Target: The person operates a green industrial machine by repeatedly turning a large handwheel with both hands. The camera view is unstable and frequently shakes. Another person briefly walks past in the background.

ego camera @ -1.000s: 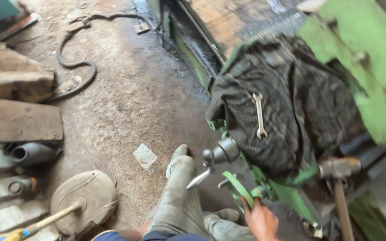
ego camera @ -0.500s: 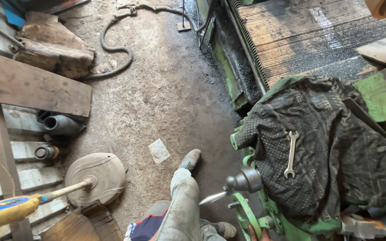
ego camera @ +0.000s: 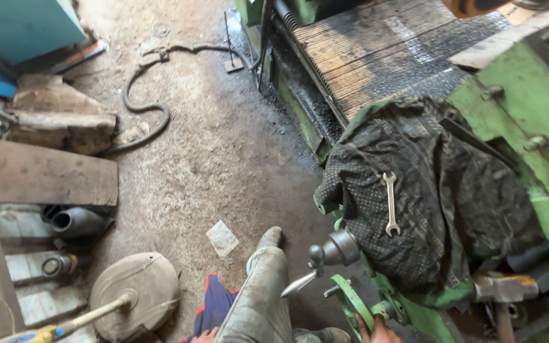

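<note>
The right hand (ego camera: pixel 376 330), barely in view at the bottom edge, has its fingers curled on the rim of the green handwheel (ego camera: pixel 351 303), seemingly to turn it. Just above sits a steel lever handle (ego camera: pixel 316 263). Farther up, a spanner (ego camera: pixel 390 203) lies on the dark cloth (ego camera: pixel 440 190) draped over the machine, kept within reach. The left hand (ego camera: pixel 206 335) rests low by the knee; I cannot tell its grip.

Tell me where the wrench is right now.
In the head view, the wrench lies right of centre on the dark cloth draped over the green machine, just above the metal handle.
</note>
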